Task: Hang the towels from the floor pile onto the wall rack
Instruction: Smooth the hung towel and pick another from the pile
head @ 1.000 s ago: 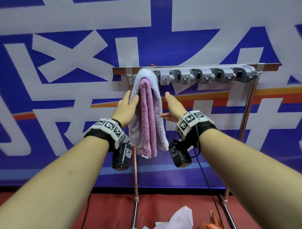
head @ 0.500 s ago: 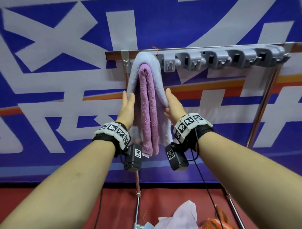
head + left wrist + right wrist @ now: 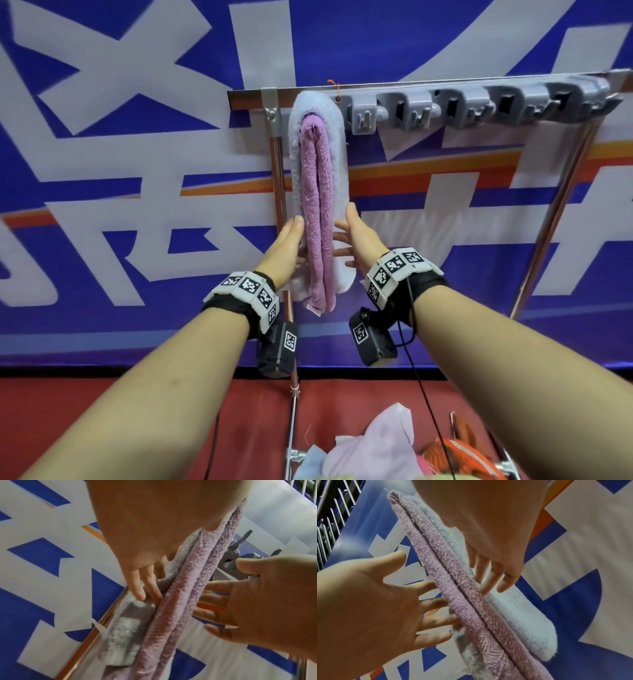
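Purple towel (image 3: 317,212) hides rack (image 3: 445,102) hook, fingertips.

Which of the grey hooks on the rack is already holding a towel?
The leftmost hook, hidden under the purple towel; the other hooks are bare.

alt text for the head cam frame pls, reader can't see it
Two open hands, left hand and right hand, flank a folded purple towel hanging with a pale blue towel from the leftmost spot of a grey hook rack against a blue and white banner. More crumpled towels lie on the red floor below.
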Demonstrator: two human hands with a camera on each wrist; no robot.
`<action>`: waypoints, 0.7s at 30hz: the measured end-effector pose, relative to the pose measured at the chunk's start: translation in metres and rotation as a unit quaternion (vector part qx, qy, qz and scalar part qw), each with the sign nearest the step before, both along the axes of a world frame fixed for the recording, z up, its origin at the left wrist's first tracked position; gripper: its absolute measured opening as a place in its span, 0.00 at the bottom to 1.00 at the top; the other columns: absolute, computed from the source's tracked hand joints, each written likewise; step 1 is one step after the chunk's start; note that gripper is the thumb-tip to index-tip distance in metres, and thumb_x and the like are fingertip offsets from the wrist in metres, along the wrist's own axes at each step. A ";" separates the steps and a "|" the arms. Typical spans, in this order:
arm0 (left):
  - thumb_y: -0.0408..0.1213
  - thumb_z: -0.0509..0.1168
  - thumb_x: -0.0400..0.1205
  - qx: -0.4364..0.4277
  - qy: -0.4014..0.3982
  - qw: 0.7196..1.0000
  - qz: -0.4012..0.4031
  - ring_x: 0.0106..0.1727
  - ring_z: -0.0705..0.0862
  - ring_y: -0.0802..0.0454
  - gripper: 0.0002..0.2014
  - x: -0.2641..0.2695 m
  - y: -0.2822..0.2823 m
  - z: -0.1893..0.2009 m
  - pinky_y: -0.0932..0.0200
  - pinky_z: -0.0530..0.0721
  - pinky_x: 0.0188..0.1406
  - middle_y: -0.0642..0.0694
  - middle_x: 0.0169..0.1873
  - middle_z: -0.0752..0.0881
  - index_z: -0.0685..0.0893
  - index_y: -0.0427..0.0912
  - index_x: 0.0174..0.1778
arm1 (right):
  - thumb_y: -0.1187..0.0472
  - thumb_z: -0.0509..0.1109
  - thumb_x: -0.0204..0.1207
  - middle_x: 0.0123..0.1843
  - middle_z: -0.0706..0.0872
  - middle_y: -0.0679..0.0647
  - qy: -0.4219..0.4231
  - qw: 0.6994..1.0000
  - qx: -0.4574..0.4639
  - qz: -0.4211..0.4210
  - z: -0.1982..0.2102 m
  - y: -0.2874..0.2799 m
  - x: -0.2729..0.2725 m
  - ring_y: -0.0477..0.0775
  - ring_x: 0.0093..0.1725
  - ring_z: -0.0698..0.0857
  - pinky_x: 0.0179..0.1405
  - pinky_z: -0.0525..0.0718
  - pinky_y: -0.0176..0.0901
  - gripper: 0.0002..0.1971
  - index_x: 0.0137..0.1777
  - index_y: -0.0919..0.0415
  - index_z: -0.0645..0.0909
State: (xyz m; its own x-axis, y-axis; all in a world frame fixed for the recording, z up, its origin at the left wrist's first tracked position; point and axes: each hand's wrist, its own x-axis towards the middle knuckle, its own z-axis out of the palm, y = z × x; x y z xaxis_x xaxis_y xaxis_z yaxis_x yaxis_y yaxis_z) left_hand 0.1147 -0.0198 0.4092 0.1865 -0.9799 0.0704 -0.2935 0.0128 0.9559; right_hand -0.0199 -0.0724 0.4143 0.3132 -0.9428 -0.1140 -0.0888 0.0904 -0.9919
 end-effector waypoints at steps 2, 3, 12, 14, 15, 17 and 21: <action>0.70 0.43 0.80 0.011 -0.027 1.000 0.010 0.63 0.82 0.42 0.31 0.003 0.003 -0.002 0.37 0.75 0.70 0.49 0.63 0.80 0.66 0.61 0.76 | 0.34 0.43 0.82 0.72 0.78 0.55 0.016 1.000 -0.014 -0.016 0.001 0.003 -0.007 0.56 0.58 0.80 0.71 0.66 0.58 0.34 0.78 0.55 0.68; 0.75 0.43 0.75 0.012 -0.042 0.999 0.017 0.66 0.80 0.41 0.35 0.006 0.004 -0.002 0.37 0.74 0.71 0.48 0.67 0.79 0.66 0.63 0.76 | 0.36 0.44 0.83 0.72 0.79 0.55 0.023 0.999 -0.023 -0.018 0.002 0.005 -0.010 0.55 0.57 0.80 0.70 0.67 0.56 0.32 0.78 0.56 0.67; 0.58 0.54 0.84 -0.029 -0.214 0.973 0.075 0.62 0.83 0.41 0.30 -0.012 0.041 0.029 0.42 0.75 0.69 0.47 0.58 0.86 0.54 0.57 0.81 | 0.60 0.62 0.80 0.71 0.79 0.62 0.120 0.980 -0.137 -0.075 0.029 0.042 -0.037 0.58 0.69 0.78 0.72 0.74 0.54 0.21 0.72 0.66 0.74; 0.57 0.53 0.84 -0.038 -0.246 0.965 0.076 0.61 0.83 0.41 0.30 -0.022 0.047 0.031 0.43 0.76 0.67 0.46 0.56 0.86 0.54 0.56 0.82 | 0.63 0.63 0.80 0.72 0.78 0.59 0.128 0.975 -0.162 -0.086 0.036 0.057 -0.051 0.56 0.69 0.78 0.71 0.73 0.46 0.22 0.74 0.64 0.72; 0.57 0.53 0.84 -0.037 -0.258 0.962 0.079 0.63 0.82 0.40 0.31 -0.028 0.049 0.032 0.43 0.75 0.69 0.45 0.58 0.85 0.53 0.56 0.83 | 0.63 0.63 0.80 0.71 0.79 0.59 0.135 0.970 -0.178 -0.092 0.037 0.062 -0.060 0.55 0.66 0.80 0.66 0.75 0.40 0.22 0.74 0.63 0.73; 0.57 0.52 0.83 -0.036 -0.276 0.957 0.080 0.67 0.79 0.38 0.32 -0.043 0.056 0.034 0.44 0.73 0.70 0.41 0.65 0.83 0.52 0.56 0.83 | 0.64 0.62 0.80 0.64 0.82 0.56 0.140 0.965 -0.195 -0.108 0.037 0.073 -0.078 0.53 0.54 0.83 0.49 0.76 0.32 0.21 0.74 0.62 0.73; 0.54 0.52 0.85 -0.038 -0.313 0.946 0.068 0.68 0.78 0.37 0.27 -0.074 0.071 0.036 0.45 0.73 0.68 0.40 0.67 0.81 0.59 0.54 0.81 | 0.62 0.65 0.79 0.65 0.83 0.58 0.153 0.957 -0.204 -0.135 0.025 0.092 -0.113 0.56 0.60 0.84 0.63 0.79 0.44 0.19 0.69 0.61 0.78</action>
State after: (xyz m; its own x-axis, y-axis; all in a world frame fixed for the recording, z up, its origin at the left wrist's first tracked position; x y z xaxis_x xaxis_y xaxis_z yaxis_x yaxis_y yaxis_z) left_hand 0.0411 0.0515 0.4455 0.2099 -0.9373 0.2782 -0.8061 -0.0049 0.5917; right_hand -0.1327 0.0199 0.4394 0.0619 -0.9705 0.2332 -0.4089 -0.2378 -0.8810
